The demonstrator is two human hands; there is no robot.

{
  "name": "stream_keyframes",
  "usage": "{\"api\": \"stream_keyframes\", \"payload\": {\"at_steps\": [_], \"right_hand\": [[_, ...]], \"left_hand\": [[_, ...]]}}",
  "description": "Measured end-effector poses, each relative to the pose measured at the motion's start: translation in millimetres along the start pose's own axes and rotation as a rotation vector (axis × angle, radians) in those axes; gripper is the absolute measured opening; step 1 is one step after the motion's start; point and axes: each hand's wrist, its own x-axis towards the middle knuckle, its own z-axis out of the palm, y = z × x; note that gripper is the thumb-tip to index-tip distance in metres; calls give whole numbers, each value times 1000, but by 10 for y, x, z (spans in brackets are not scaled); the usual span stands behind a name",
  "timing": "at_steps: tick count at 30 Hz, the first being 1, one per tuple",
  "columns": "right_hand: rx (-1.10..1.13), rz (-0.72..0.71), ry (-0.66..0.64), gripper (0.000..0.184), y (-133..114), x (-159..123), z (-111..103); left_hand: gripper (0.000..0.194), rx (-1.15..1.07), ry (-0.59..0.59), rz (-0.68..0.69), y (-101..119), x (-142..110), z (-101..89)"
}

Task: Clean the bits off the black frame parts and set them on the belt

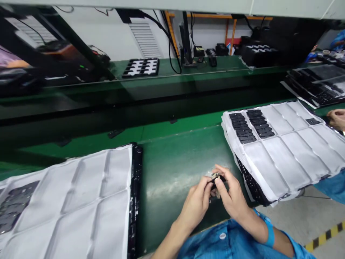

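Note:
Close to my body, over the green workbench (172, 180), my left hand (196, 203) and my right hand (234, 198) come together on a small black part (219, 178). The fingers of both hands pinch it, and the fingertips cover much of it. Pale beige bits show around the fingers; I cannot tell what they are. To the right, a cloth-covered tray (280, 158) holds rows of flat black parts (242, 128) in two of its compartments. A single black piece (313, 121) lies in its far right compartment.
At left, another white-lined tray (81, 187) holds dark flat parts (17, 205). Another person's hand (336, 118) is at the right edge. Behind runs a dark conveyor channel (161, 99); a black tray (141, 67) sits on the shelf beyond. More covered trays (320, 84) stand far right.

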Motion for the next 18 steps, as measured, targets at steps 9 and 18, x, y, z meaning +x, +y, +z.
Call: {"api": "stream_keyframes", "payload": {"at_steps": [9, 18], "right_hand": [[301, 223, -170, 43, 79, -52, -34], [566, 295, -71, 53, -129, 136, 35]], "left_hand": [[34, 16, 28, -47, 126, -17, -146], [41, -331, 146, -70, 280, 99, -114]]}}
